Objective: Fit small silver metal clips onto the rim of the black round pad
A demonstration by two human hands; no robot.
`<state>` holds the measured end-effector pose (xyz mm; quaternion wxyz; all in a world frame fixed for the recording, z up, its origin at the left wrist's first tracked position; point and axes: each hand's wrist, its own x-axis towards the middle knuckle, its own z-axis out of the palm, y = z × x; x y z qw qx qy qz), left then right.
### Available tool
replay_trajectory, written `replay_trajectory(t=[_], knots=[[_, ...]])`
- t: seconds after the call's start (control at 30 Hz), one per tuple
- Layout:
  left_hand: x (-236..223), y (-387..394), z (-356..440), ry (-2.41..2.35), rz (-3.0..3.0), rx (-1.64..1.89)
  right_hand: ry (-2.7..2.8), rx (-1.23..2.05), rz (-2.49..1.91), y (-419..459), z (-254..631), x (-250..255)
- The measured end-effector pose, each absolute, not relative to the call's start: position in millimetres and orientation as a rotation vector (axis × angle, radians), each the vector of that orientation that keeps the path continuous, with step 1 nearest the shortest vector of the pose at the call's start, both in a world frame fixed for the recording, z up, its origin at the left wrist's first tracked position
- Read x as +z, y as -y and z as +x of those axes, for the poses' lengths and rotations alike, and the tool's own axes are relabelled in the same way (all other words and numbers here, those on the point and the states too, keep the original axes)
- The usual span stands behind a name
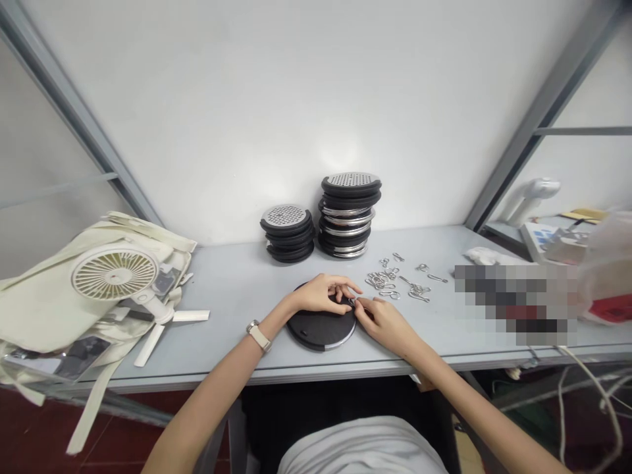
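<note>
A round, flat black disc (323,327) with a silvery rim at its lower right lies on the table in front of me. My left hand (326,294) rests over its top, index finger raised and the other fingers curled with the thumb at a dark piece near the right edge. Against that same edge, my right hand (378,319) has its thumb and fingertips pinched together. A tiny metallic glint shows between the two hands; the fingers partly hide it, and it looks like a wire clip. Several loose wire clips (380,281) are scattered just beyond my right hand.
Two stacks of similar discs stand by the wall, a shorter stack (289,240) and a taller stack (349,224). At left, a white handheld fan (116,276) lies on a cream bag (44,289). A plastic bag (612,270) sits at far right, near a blurred-out area.
</note>
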<state>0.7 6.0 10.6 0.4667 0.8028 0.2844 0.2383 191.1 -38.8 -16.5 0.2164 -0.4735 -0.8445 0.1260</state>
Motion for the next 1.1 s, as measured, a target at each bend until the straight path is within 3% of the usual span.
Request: replay_trajectory(t=[1.1], knots=[[13.1, -7.0, -0.6, -0.659, 1.964, 0.602, 2.304, 0.429, -1.339, 41.3, 191.0, -16.0]])
